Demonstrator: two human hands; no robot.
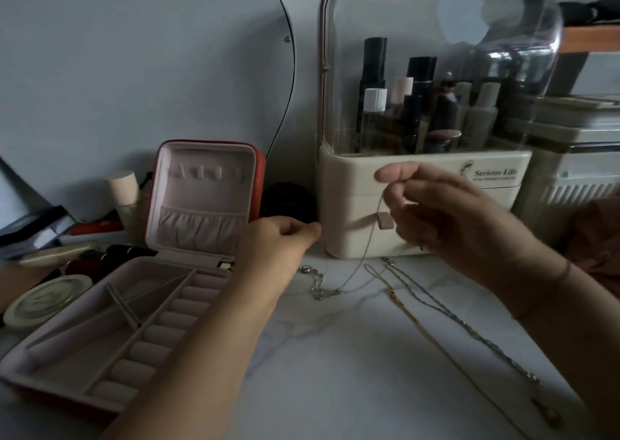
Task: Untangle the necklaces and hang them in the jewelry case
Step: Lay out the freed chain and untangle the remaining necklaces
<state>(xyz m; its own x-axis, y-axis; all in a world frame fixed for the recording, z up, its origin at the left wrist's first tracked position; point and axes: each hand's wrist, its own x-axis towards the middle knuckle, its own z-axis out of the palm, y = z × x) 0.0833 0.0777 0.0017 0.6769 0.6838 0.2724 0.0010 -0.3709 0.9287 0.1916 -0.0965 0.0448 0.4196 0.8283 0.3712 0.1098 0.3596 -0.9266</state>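
on the white marble bench (335, 355) the job looks like it is only partly done. at the back right stands a big makeup box (419, 211) with a see-through cover, and it blocks that side like a wall. on the left the jewelry case (67, 342) lies wide open, with its lid (204, 191) standing up. the left hand (278, 238) hovers just in front of the lid, and its fingers (308, 229) are curled and seem to pinch a very thin bit of chain, though it is hard to be sure. the right hand (446, 211) is lifted in front of the makeup box, and its fingers (389, 172) pinch the thin silver necklace (365, 255), which hangs down from them to the bench between the two hands. two more necklaces lie on the bench under the right arm: a twisted silver necklace (469, 325) and a gold necklace (412, 318). they lie side by side and close together, each one pulled out long, so i think they are mostly free of each other. near the far ends they come very close and i cannot tell if they cross. the little hooks (201, 172) at the top of the lid have nothing on them, so no necklace is hung yet. i think all three are left to hang. there is open bench in the middle and near the front for laying chains flat. the way from the hands to the hooks is short, but the lifted chain could catch on the pull tab (384, 220) of the makeup box, just beside it. its small clasp end (322, 293) rests on the bench in a little bunch.
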